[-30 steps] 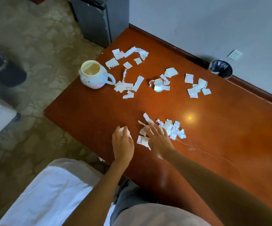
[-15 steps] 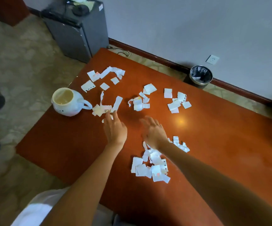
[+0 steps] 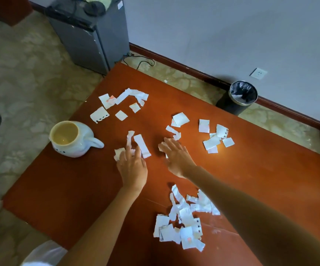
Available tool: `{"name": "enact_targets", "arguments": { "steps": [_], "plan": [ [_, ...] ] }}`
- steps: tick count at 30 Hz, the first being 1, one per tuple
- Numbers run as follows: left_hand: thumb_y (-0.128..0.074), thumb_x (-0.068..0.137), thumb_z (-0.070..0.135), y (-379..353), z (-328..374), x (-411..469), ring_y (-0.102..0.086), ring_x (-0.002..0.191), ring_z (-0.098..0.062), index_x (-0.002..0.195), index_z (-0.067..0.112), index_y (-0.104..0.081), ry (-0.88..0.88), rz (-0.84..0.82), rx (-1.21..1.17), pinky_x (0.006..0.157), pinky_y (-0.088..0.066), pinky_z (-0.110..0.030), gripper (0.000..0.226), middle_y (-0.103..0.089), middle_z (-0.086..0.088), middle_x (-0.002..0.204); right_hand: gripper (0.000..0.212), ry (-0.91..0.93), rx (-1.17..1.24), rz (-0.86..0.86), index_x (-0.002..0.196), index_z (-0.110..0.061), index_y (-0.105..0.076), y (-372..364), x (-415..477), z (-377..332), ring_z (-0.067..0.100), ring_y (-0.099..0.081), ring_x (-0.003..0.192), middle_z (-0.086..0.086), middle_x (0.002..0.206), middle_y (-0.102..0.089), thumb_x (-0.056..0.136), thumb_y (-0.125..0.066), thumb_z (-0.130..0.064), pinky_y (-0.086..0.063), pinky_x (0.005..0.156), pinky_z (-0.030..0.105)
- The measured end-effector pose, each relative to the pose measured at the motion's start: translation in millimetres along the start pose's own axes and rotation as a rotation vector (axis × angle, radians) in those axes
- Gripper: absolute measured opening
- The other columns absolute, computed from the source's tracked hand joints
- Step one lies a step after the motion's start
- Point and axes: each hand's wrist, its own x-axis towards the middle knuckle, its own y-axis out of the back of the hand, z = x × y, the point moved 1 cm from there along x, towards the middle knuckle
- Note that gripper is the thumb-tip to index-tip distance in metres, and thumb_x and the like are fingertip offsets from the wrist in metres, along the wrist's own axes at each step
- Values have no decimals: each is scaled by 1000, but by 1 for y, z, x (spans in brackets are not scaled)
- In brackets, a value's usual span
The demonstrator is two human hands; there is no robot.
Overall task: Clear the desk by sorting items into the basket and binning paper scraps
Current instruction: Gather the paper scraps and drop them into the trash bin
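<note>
White paper scraps lie in groups on the red-brown desk point(image 3: 261, 169). A gathered pile of scraps point(image 3: 182, 221) sits near the front edge, under my right forearm. My left hand point(image 3: 133, 166) lies flat, fingers spread, on a cluster of scraps point(image 3: 141, 144) beside the mug. My right hand point(image 3: 176, 156) is flat too, fingertips on scraps point(image 3: 174, 132) at mid desk. More scraps lie at the far left point(image 3: 124, 101) and to the right point(image 3: 215, 139). Neither hand grips anything.
A white mug point(image 3: 68, 139) with a handle stands near the desk's left edge. A black bin with a liner point(image 3: 238, 96) stands on the floor behind the desk, by the wall. A grey cabinet point(image 3: 90, 33) stands at the far left corner.
Both hands left the near pile and reached forward onto the scraps at mid desk. The view tilted up, so the pile now lies nearer to me.
</note>
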Motion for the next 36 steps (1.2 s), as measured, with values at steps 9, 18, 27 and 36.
{"name": "enact_targets", "arguments": {
  "steps": [9,18,27,36],
  "plan": [
    [-47,95,19,-6,28,-60,-22,144,-24,149,19,-20,-113,-44,-28,118,-22,-37,60,-18,-8,157,27,96,-35,434,96,-16,-72,-30,-57,7,24,-68,100,5,102,-71,75,-55,-19,-37,99,60],
    [-44,95,10,75,12,92,-29,139,-35,146,11,-26,68,151,-155,107,-38,-42,54,-21,-17,154,64,-25,62,142,148,-23,-22,56,56,-40,30,-10,147,3,159,-11,92,-48,-8,-16,120,47],
    [-29,101,23,60,-17,165,1,146,-32,150,30,-11,235,-69,-134,115,-10,-55,52,0,-11,159,63,55,-100,-58,150,-32,-4,75,165,-57,31,10,147,0,159,16,97,-39,-32,-11,116,52],
    [-40,95,18,42,-23,170,-34,135,-27,142,20,-37,7,89,-8,102,-36,-55,48,-39,-6,144,55,169,-193,-36,149,-28,-16,62,196,-57,30,5,147,4,160,3,97,-36,-28,-9,119,48]
  ]
}}
